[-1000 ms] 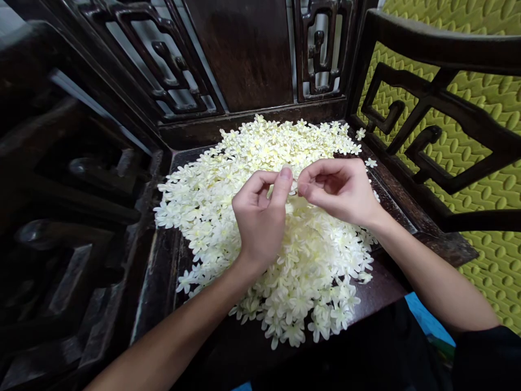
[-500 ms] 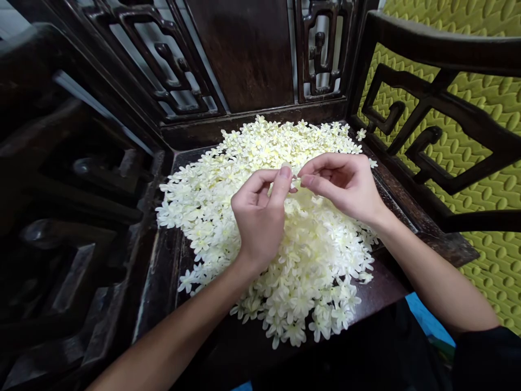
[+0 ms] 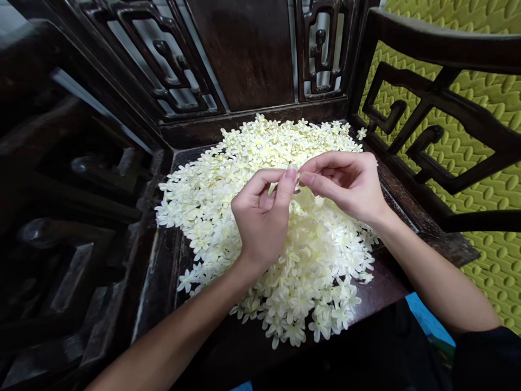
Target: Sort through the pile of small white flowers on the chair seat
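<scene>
A broad heap of small white flowers [image 3: 228, 190] with pale yellow centres spreads over a dark wooden seat [image 3: 380, 288]. Above the middle of the heap, my left hand [image 3: 264, 209] is closed, thumb pressed against the forefinger. My right hand [image 3: 345, 184] pinches from the other side, its thumb and fingertips meeting those of the left. Something tiny and whitish shows between the fingertips. It is mostly hidden, so I cannot tell what it is.
A carved wooden backrest [image 3: 248, 54] rises behind the heap. Openwork armrests stand at both sides, the right armrest [image 3: 431, 103] in front of a yellow-green textured padding [image 3: 492, 271]. One loose flower [image 3: 361, 133] lies at the right rim of the seat.
My left hand has shifted slightly to the right, so the fingertips of both hands are now closer together. The heap of flowers looks unchanged.
</scene>
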{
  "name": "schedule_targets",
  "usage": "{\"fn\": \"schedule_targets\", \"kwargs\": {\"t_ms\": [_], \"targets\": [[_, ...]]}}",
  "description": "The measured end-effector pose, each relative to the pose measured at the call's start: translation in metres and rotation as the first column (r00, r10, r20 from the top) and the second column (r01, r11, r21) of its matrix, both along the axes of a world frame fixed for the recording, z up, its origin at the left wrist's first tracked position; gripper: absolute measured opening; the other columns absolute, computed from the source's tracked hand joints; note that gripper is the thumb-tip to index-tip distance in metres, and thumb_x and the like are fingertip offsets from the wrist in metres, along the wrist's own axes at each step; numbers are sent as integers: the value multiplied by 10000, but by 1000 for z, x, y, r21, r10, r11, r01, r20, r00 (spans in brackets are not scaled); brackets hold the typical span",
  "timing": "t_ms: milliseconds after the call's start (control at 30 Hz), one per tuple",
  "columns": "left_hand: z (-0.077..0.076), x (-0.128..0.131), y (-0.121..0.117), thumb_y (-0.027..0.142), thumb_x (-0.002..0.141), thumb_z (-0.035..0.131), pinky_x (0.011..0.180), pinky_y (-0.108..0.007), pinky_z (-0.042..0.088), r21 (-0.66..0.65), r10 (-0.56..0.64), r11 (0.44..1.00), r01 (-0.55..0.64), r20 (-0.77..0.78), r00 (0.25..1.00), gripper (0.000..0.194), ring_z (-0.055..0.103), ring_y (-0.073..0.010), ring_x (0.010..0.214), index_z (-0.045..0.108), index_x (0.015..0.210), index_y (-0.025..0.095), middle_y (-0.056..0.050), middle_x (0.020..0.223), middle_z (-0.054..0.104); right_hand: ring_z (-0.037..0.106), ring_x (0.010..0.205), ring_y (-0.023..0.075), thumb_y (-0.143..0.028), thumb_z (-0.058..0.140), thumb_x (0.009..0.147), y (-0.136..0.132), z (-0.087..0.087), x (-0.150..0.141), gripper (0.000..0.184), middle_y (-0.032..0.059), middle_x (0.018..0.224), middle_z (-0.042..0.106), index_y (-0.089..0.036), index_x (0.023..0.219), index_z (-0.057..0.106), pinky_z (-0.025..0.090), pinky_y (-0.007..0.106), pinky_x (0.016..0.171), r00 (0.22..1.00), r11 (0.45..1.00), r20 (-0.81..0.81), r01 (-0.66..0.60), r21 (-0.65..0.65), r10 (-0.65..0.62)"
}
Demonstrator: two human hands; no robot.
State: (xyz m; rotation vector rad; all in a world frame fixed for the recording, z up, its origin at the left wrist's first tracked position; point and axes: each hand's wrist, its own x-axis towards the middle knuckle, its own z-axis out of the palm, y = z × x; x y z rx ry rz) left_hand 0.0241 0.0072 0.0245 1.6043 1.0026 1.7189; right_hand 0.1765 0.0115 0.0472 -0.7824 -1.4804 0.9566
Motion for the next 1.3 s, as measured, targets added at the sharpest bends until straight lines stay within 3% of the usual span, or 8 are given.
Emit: {"fn": "schedule_targets", "kwargs": {"t_ms": [300,433,600,733,1000,1300], "targets": [[-2,0,0,283,939,696,683,-234,513,18,-6,1000,6,-6,1000,151,654,-96,727,706,819,191,14,794,712,580,527,61,-230,851,746,1,4,-1,155,11,700,721,-110,795,765,499,204,517,1000,996,-17,7,-89,-9],[-3,0,-1,263,932,702,687,-228,520,36,-7,999,8,-21,1000,127,655,-93,731,714,829,189,8,812,723,560,528,66,-238,850,726,1,5,0,175,16,670,704,-97,772,757,453,203,494,998,987,59,42,-153,-33],[-4,1,1,239,907,726,732,-231,553,-16,-26,1000,26,-14,1000,90,672,-100,759,711,840,181,5,812,718,595,602,96,-254,820,746,0,3,-1,165,43,709,730,-101,778,768,455,210,523,983,986,148,123,-116,-105],[-6,2,3,229,868,767,791,-242,581,-88,-72,993,79,82,994,99,690,-122,877,696,914,180,-15,919,713,611,628,104,-239,808,747,2,1,-1,137,44,721,735,-109,771,772,470,211,544,974,981,174,162,-103,-142],[-5,1,4,310,935,695,750,-230,561,-150,-44,988,47,25,999,128,676,-117,826,696,910,183,-18,881,708,555,593,80,-211,818,704,3,-1,-1,142,23,707,706,-107,781,760,438,203,520,992,981,108,88,-172,-70],[-6,-4,7,387,972,635,702,-230,538,-196,26,980,-20,25,999,200,630,-121,809,659,941,190,-44,949,683,580,604,84,-100,736,700,2,-3,0,50,8,706,705,-116,747,734,475,212,557,994,993,110,8,-114,5]]}}
